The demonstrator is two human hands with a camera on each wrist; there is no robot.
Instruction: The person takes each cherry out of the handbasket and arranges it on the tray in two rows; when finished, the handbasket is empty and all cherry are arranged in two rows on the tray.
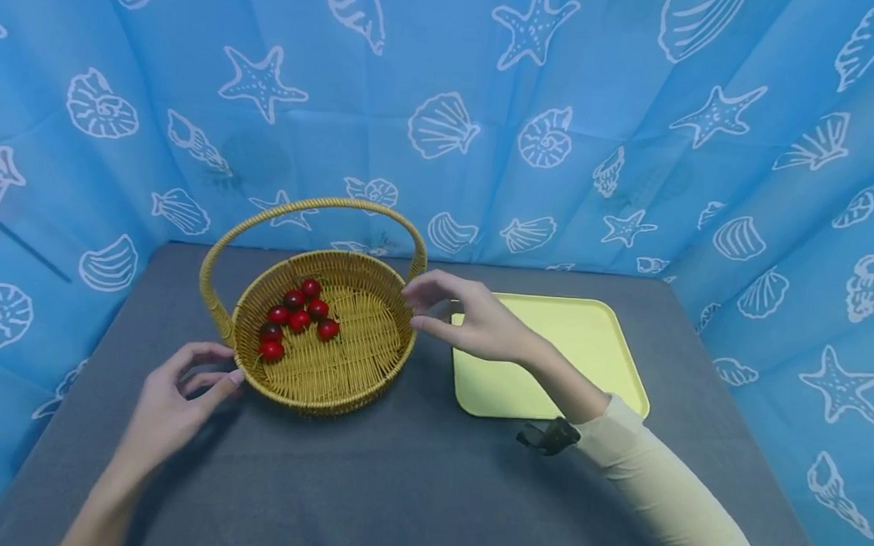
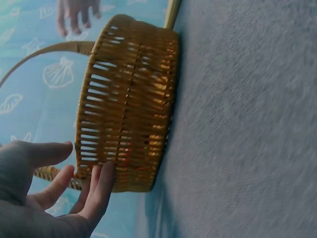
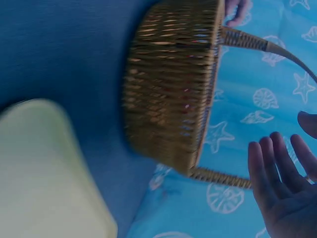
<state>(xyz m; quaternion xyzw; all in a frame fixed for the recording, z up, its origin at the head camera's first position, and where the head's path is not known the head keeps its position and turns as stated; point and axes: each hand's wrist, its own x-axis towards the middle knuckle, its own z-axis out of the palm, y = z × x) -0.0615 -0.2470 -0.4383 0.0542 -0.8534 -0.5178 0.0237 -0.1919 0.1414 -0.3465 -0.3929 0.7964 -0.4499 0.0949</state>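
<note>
A woven wicker basket with a tall arched handle stands on the left half of the table. Several red and dark red cherries lie in its left part. My left hand is at the basket's front left side; in the left wrist view its fingers lie against the outer wall, thumb held apart. At the right rim, near the handle's foot, is my right hand, fingers loosely bent and holding nothing. The right wrist view shows that hand apart from the wicker wall.
To the right of the basket a pale yellow tray lies flat, partly hidden by the right forearm. Grey cloth covers the table. A blue curtain with white shells and starfish hangs behind and at both sides.
</note>
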